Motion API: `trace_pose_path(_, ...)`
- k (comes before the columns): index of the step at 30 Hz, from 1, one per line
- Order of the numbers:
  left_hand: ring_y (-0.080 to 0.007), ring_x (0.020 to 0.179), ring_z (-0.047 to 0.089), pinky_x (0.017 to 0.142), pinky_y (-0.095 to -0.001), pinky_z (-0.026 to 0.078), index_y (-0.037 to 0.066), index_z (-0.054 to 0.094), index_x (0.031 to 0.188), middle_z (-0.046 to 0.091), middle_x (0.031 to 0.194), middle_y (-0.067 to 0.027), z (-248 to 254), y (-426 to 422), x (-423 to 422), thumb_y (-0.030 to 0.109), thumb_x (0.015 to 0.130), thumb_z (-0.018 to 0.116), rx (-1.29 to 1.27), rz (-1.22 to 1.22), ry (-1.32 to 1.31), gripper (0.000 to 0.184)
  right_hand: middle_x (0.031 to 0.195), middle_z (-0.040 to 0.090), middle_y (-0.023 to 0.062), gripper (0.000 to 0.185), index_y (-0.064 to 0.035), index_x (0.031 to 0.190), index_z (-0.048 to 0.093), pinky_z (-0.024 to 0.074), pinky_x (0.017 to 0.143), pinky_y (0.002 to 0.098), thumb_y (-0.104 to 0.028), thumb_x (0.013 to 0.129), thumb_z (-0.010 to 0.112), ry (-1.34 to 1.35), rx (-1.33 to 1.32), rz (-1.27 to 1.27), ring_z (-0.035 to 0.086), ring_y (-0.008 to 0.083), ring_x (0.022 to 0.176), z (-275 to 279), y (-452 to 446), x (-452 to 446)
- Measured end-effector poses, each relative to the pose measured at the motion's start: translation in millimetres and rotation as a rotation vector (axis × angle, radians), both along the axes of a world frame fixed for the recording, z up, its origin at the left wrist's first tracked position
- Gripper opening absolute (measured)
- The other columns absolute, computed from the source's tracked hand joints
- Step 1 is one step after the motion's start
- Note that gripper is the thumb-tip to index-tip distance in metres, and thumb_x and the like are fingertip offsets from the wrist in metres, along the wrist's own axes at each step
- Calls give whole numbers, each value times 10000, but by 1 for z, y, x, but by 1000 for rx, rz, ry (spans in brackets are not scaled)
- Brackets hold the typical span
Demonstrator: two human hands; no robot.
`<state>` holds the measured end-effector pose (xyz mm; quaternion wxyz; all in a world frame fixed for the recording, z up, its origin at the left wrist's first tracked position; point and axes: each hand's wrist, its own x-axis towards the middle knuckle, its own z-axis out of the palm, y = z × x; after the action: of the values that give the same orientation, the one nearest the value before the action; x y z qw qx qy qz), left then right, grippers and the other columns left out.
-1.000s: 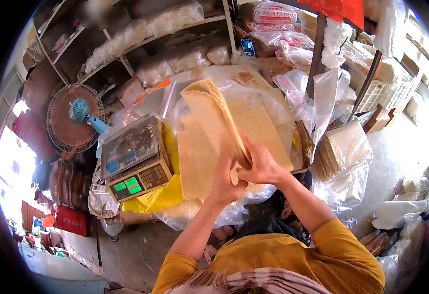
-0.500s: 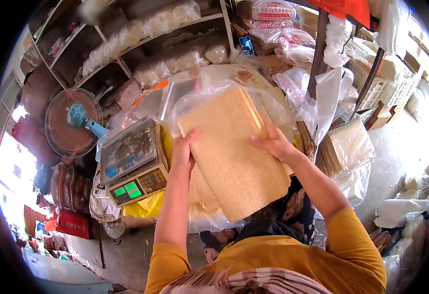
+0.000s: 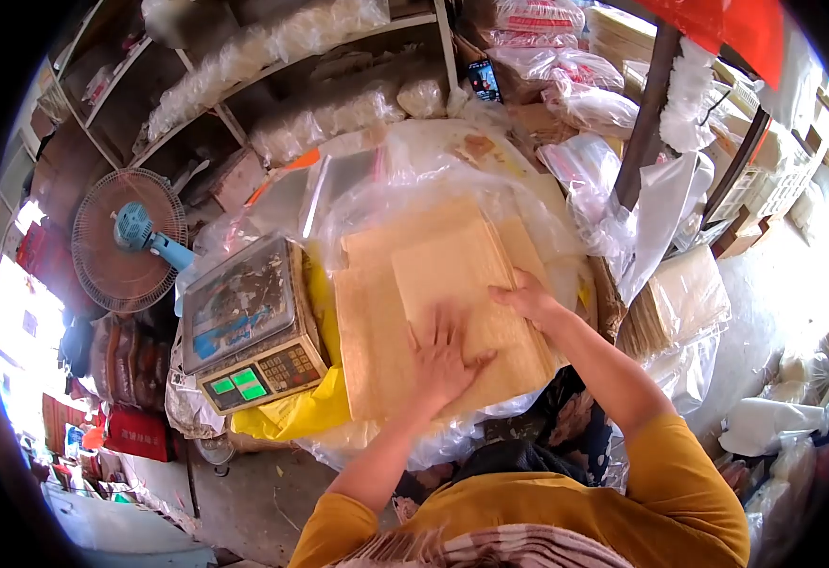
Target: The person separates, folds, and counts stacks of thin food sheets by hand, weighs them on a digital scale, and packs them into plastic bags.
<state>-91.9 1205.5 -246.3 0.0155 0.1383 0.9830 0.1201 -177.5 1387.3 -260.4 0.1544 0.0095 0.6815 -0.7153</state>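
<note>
A stack of thin tan sheets (image 3: 452,270) lies in front of me, over more tan sheets (image 3: 367,369) on the table. My left hand (image 3: 448,360) rests on the lower part of the stack, fingers spread and slightly blurred. At the stack's right edge is my right hand (image 3: 528,298), thumb on top and the other fingers along the side, gripping it. Clear plastic film (image 3: 414,194) spreads around and behind the sheets. To their left stands a weighing scale (image 3: 244,327) with green lit displays and a worn, dirty pan.
A yellow plastic bag (image 3: 306,412) pokes out under the scale. Beyond it stands a fan (image 3: 131,237). Shelves (image 3: 329,57) with bagged goods rise at the back, and a phone (image 3: 484,80) leans there. Dark posts (image 3: 649,114) and a bagged sheet stack (image 3: 675,298) are on the right.
The tan stack has come down from both hands onto the sheets below. My left hand has left its left edge and now lies flat on top. My right hand stays at the right edge.
</note>
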Motion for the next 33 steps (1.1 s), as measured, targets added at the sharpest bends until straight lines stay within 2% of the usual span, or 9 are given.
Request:
trace_pose_path(6,-263,1387,80,1049,-597,-5,138,285,1405,159,1488,-116,-10,1,-2,577,818,475,69,-7,108,757,1044,598,94,430,-5,1181,496,471,777,315,-100,793,652,-22,15,-35,572,184,907,3,0,0)
trace_pose_path(9,-275,1310,293,1050,-560,139,114,480,1273,373,1381,-133,6,-17,-17,458,810,574,161,-57,37,585,1052,595,95,424,-5,1186,493,468,793,318,-95,799,641,-69,-22,-15,570,191,924,5,-2,2)
trace_pose_path(11,-288,1138,477,976,-470,323,82,608,1081,561,1168,-120,-22,-56,-69,274,793,649,573,22,312,348,1059,594,91,418,-4,1188,491,466,800,320,-95,805,632,-88,-98,11,568,192,934,4,-1,0)
trace_pose_path(14,-243,914,597,790,-333,453,47,648,967,647,941,-114,24,-119,-154,108,799,622,516,192,709,180,1063,591,74,406,-8,1196,487,462,806,320,-96,822,617,-40,10,0,566,184,940,0,0,-4)
trace_pose_path(19,-315,709,629,645,-393,487,62,679,803,647,752,-150,10,-215,-305,189,773,593,510,460,648,156,1051,586,53,405,-16,1205,481,451,817,312,-81,828,613,-172,-81,-42,552,160,946,21,-7,3)
trace_pose_path(23,-319,790,632,723,-402,494,67,683,826,654,808,-156,-30,-232,-365,223,720,622,302,429,274,199,1065,570,38,415,-20,1215,467,437,838,302,-82,832,613,-203,-97,-58,530,145,966,23,-9,1)
trace_pose_path(26,-324,889,621,777,-428,478,75,676,879,654,927,-154,-79,-237,-407,279,711,640,-148,555,119,267,1130,547,62,462,-13,1254,427,417,879,325,-99,837,606,-187,-106,10,513,171,1033,16,-4,-3)
trace_pose_path(30,-325,978,593,817,-435,458,76,656,936,626,1051,-152,-68,-233,-405,378,662,685,55,598,-56,409,1107,540,32,463,-6,1241,426,403,874,294,-128,840,623,-156,-108,58,489,129,1019,15,-1,-6)
trace_pose_path(33,-341,773,632,698,-441,483,58,662,863,661,817,-152,-58,-233,-399,344,681,674,104,569,86,339,1113,536,39,474,0,1246,416,397,880,293,-131,840,623,-172,-85,57,483,130,1026,16,1,-8)
